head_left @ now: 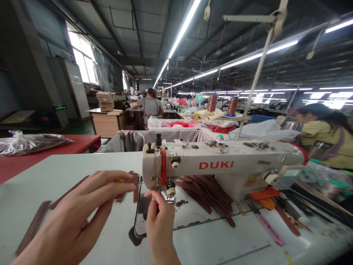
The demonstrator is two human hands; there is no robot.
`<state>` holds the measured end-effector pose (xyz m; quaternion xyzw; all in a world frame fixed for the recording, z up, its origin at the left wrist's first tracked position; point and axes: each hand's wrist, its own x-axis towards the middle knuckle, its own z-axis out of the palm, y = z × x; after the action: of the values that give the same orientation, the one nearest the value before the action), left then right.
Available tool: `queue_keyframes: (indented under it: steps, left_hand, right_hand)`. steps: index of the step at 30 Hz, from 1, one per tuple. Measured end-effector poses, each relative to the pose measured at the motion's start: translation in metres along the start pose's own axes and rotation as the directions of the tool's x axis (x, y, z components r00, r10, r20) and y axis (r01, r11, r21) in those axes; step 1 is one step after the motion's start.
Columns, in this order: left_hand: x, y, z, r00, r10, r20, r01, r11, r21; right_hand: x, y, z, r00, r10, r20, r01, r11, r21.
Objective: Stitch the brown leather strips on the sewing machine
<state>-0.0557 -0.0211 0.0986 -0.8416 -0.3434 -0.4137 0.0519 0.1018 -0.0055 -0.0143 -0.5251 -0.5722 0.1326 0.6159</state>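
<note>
From close above the white table [71, 166], the head view faces forward across the sewing machine [187, 162].

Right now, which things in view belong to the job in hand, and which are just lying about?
Likely in use:
DUKI sewing machine
brown strips beneath its arm
brown strip by left fingers

Apparently lying about:
pink-handled tool
tied plastic bag

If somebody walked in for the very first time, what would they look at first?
Probably the white sewing machine in the middle, with red DUKI letters on its side. The left hand and right hand are close by its left end, and brown strips lie heaped under its arm. Overhead, long bright lights run off into the distance.
</note>
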Motion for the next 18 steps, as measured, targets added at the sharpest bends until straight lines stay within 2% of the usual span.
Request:
queue_keyframes:
  steps: [2,7,10,13,15,18]
  left_hand:
    - [0.009,-0.003,0.001,1.000,0.013,0.021,-0.012,0.999,-0.041]
    - [0.024,-0.010,0.004,0.989,-0.057,-0.135,0.063,0.997,0.043]
    - [0.034,-0.008,0.015,0.996,0.001,-0.089,0.005,0.998,0.067]
    - [0.043,-0.001,0.035,0.997,0.075,-0.012,-0.073,0.993,0.091]
    - [0.044,0.003,0.048,0.998,0.065,0.010,-0.066,0.997,0.051]
    - [0.036,0.009,0.060,1.000,0.013,-0.015,-0.014,0.999,-0.043]
  right_hand:
    - [-0.004,-0.002,-0.001,1.000,-0.009,0.022,0.009,1.000,0.000]
    - [-0.007,-0.007,-0.007,0.996,-0.031,0.079,0.033,0.999,-0.025]
    - [-0.011,-0.010,-0.010,0.995,-0.013,0.100,0.012,1.000,0.012]
    - [-0.018,-0.013,-0.017,0.990,0.068,0.120,-0.080,0.992,0.094]
    - [-0.021,-0.015,-0.022,0.985,0.111,0.132,-0.130,0.981,0.146]
    - [-0.020,-0.016,-0.026,0.978,0.105,0.181,-0.138,0.974,0.180]
